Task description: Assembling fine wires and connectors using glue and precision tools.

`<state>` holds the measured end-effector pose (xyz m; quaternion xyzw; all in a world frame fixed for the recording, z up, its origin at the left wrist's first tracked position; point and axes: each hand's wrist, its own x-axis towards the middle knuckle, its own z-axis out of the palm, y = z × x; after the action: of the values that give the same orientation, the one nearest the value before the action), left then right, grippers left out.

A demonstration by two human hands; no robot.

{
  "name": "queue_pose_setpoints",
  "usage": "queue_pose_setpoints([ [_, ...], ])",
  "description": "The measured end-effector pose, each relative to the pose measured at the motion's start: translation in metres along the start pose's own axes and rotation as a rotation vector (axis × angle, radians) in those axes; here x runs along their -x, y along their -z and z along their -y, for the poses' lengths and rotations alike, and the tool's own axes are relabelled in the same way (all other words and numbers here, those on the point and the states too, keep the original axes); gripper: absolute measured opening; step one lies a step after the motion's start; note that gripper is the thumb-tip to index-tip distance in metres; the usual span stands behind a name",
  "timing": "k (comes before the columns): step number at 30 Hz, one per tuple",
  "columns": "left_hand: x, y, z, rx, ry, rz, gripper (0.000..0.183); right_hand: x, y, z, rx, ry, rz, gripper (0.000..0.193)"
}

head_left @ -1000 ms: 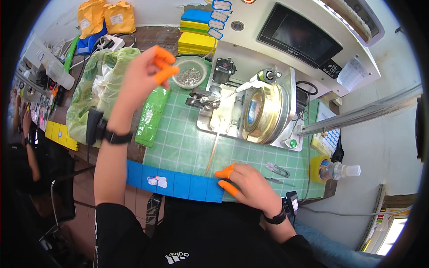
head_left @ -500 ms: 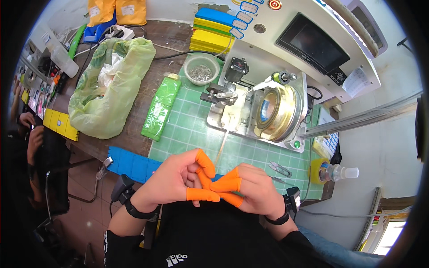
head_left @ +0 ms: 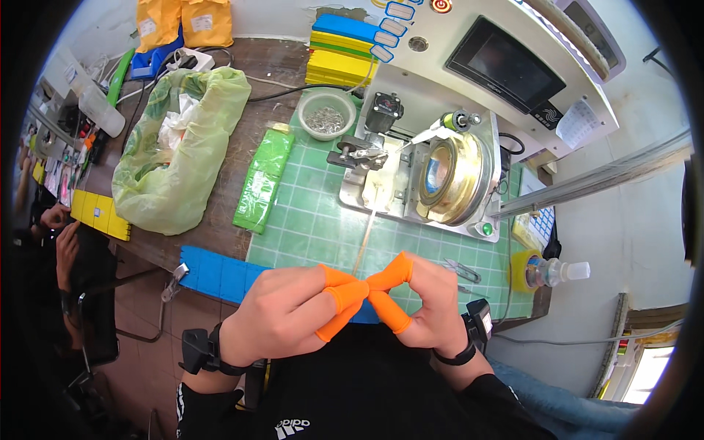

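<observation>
Upper left of the frame: we noted two orange packets (head_left: 207,23) by a blue container (head_left: 147,68). Left of centre, a pale green plastic bag (head_left: 202,172) held crumpled white paper (head_left: 174,126). On the right we logged a clear bottle (head_left: 551,272); lower right, a grey cable (head_left: 587,342).

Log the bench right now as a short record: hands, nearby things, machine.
Left hand: orange finger cots, fingertips meeting the right's
Right hand: orange finger cots, thumb and index pinched
Between fingertips: too small to tell
Nearest hands: thin stick; blue strip, partly hidden
Mat: green, gridded
On mat: bowl of small metal pieces; snips
Machine: dark screen, brass-coloured wheel
</observation>
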<state>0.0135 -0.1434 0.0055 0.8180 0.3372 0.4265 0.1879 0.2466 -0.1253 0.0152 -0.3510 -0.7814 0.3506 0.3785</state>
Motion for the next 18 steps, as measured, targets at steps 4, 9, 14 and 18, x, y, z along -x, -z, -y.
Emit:
queue_pose_setpoints([
  [4,-0.011,0.003,-0.004,-0.126,-0.041,0.005,0.028,-0.003,-0.001,0.002,0.036,0.017,-0.048,0.017],
  [9,-0.031,0.013,-0.008,-0.169,-0.026,0.078,0.025,-0.007,0.007,0.007,0.100,0.047,-0.081,0.015],
  [14,-0.057,0.035,0.027,-0.122,0.048,-0.115,0.017,-0.003,0.008,-0.011,0.035,-0.047,-0.155,0.016],
  [18,-0.097,0.030,0.052,-0.034,0.079,-0.132,0.010,-0.014,-0.011,-0.032,-0.349,-0.238,-0.152,0.035],
])
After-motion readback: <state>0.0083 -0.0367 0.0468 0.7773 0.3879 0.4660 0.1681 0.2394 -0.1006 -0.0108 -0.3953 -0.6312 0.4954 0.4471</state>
